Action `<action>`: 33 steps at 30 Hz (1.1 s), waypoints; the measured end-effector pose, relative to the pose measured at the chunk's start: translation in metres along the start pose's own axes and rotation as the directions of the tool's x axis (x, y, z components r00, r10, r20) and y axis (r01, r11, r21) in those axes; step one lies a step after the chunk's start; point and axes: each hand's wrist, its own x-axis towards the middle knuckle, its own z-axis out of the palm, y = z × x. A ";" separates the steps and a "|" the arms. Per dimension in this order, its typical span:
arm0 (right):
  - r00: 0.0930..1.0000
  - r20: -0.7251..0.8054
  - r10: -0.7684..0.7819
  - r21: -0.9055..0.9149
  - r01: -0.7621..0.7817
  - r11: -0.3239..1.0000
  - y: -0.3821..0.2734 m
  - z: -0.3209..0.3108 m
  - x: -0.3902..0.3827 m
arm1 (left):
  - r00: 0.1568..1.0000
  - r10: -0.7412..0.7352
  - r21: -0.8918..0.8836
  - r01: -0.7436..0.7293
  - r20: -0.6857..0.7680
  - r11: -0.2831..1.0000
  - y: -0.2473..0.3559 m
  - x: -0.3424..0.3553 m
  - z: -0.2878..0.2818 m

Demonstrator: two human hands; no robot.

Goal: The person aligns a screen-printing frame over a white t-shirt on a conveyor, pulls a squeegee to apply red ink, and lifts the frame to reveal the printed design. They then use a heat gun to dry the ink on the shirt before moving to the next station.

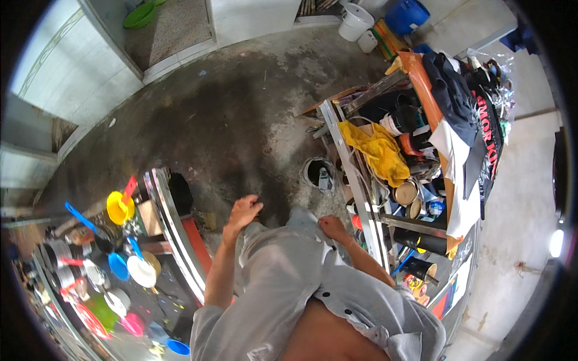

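My left hand (245, 212) hangs in front of my left thigh with its fingers curled in; I see nothing in it. Closed into a loose fist, my right hand (333, 227) is by my right thigh, also with nothing showing in it. Neither hand touches a thing that I can make out. Nearest to the right hand is a metal-edged rack (355, 186) of cans and tools. A dark bucket (317, 172) with a small bottle (324, 178) in it stands on the floor ahead. To the left is a metal-edged bench (171, 228).
On the left bench stand a yellow container (120, 208) with a red-handled tool, a white bowl (142, 272) and several coloured pots. A yellow cloth (380, 153) drapes over the right rack. Dark clothing (448, 90) lies on top. A white bucket (356, 24) and blue drum (406, 17) stand far back.
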 end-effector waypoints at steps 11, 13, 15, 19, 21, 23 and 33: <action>0.894 0.236 0.382 0.453 -0.449 0.770 -0.034 -0.010 0.232 | 0.997 0.072 -0.286 -0.074 -0.017 0.956 0.074 0.223 -0.123; 0.928 0.094 0.362 0.316 -0.372 0.873 -0.066 -0.052 0.312 | 0.999 0.039 -0.274 -0.032 0.020 0.961 0.056 0.269 -0.144; 0.905 -0.148 0.398 0.327 -0.335 0.884 -0.099 -0.101 0.380 | 0.998 -0.058 -0.257 0.055 -0.003 0.965 0.019 0.298 -0.169; 0.381 -0.819 0.429 0.269 -0.406 0.873 -0.099 -0.238 0.504 | 0.778 -0.622 -0.299 0.615 0.082 0.730 -0.053 0.320 -0.229; -0.018 -0.917 0.398 0.285 -0.728 0.623 -0.058 -0.293 0.524 | 0.687 -0.702 -0.211 0.727 0.187 0.654 -0.071 0.307 -0.257; -0.117 -0.670 0.733 0.536 -0.760 0.368 -0.003 -0.335 0.515 | 0.639 -0.729 -0.110 0.765 0.244 0.634 -0.073 0.311 -0.286; -0.132 -0.170 0.977 0.632 -0.775 0.005 0.143 -0.298 0.537 | 0.650 -0.693 0.285 0.632 0.313 0.721 -0.047 0.632 -0.499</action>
